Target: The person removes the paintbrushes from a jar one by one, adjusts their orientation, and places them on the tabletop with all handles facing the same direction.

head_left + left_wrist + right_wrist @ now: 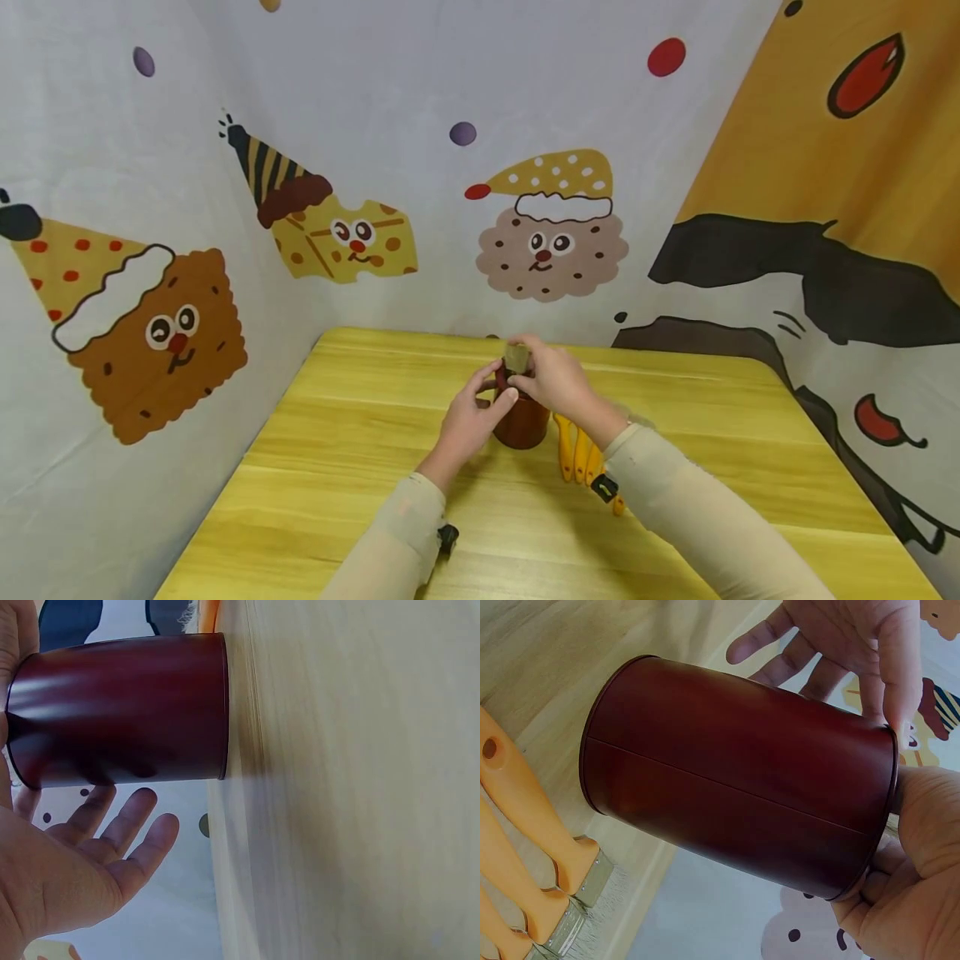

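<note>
At the far middle of a yellow wooden table [360,467], we see a dark red cylindrical cup [522,425] standing upright between two hands. The left hand [468,417] rests against the cup's left side, its fingers [127,825] straight and loosely spread, thumb at the rim. The right hand [551,379] pinches a small tan, brush-like object [517,358] right over the cup's mouth; what exactly it is, we cannot tell. Several orange-handled brushes with metal ferrules [581,454] lie just right of the cup, beneath the right wrist.
</note>
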